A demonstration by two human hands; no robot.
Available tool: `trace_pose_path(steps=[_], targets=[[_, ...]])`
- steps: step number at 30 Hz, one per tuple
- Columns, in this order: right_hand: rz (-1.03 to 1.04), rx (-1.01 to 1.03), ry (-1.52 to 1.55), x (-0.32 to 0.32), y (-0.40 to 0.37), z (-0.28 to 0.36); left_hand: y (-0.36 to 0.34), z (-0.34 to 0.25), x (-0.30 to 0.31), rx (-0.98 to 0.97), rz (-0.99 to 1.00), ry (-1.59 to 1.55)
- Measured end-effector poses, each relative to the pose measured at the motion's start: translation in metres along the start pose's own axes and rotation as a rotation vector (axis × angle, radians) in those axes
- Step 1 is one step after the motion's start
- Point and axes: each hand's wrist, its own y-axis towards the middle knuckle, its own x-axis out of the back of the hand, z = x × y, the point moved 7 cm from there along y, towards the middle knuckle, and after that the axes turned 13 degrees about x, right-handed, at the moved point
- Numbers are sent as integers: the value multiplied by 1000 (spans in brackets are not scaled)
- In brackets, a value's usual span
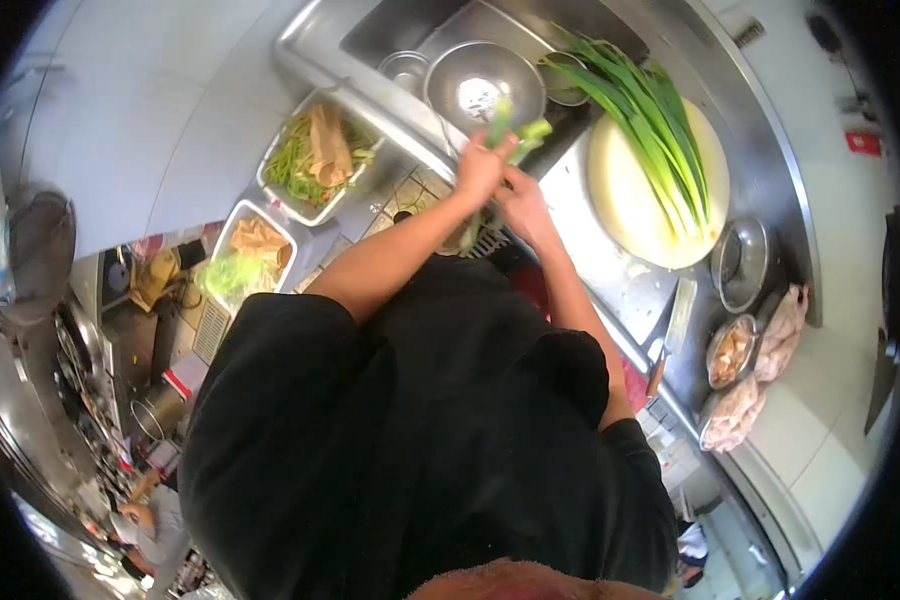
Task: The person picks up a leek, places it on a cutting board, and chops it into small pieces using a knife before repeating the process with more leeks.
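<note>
My left hand (482, 170) is closed around a leek (500, 115), whose cut green ends stick out above my fingers. Just below and to the right, my right hand (522, 207) is closed on the same leek, its fingers partly hidden and a little blurred. A pale end of the stalk seems to hang below my hands. Both hands are over the sink's front edge, close to a metal bowl (448, 88) in the sink. Several long leeks (660, 140) lie across a round cutting board (620, 215) to the right.
A cleaver (678, 318) lies on the steel counter, near a metal bowl (740, 265) and a bowl of cut pieces (732, 352). Raw poultry (782, 335) sits beyond. On the left stand a bin of green trimmings (305, 165) and another white bin (290, 255). A person (160, 530) is at lower left.
</note>
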Motion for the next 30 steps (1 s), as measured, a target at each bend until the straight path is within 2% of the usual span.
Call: trace_pose_path(steps=[1, 2, 3, 5, 6, 9, 13, 16, 18, 20, 23, 24, 26, 27, 28, 29, 30], targets=[[43, 32, -54, -1, 3, 20, -4, 2, -2, 10, -19, -15], [-1, 55, 2, -1, 2, 43, -4, -18, 19, 70, -10, -211], [-72, 237, 6, -60, 42, 80, 30, -55, 112, 44, -160, -132], [-212, 504, -67, -70, 53, 99, 29, -91, 170, -11, -307, -295], [-195, 497, 25, -74, 58, 94, 35, -97, 198, -107, -372, -197], [27, 160, 75, -85, 69, 96, 27, -150, 267, -197, -479, -190], [-2, 96, 152, -92, 75, 62, 60, -138, 325, -358, -511, -72], [-29, 16, 148, -83, 64, 36, 129, -54, 342, -403, -470, 297], [-39, -65, 142, -73, 44, 10, 145, -20, 329, -62, -496, 998], [-97, -109, 136, -53, 26, -12, 168, -11, 321, 30, -496, 1181], [-210, -156, 164, -35, -8, -41, 166, -48, 275, -245, -237, 553], [-253, -180, 185, -27, -19, -53, 164, -48, 250, -232, -245, 705], [-310, -212, 177, -7, -44, -74, 162, -37, 235, -433, -378, 893], [-317, -219, 80, 1, -54, -68, 182, -11, 247, -297, -335, 686], [-372, -206, 80, 8, -63, -63, 169, -28, 246, -417, -356, 602], [-419, -194, 80, 16, -74, -60, 180, -10, 259, -550, -354, 573], [-475, -215, 63, 26, -90, -65, 185, 2, 277, -423, -318, 442]])
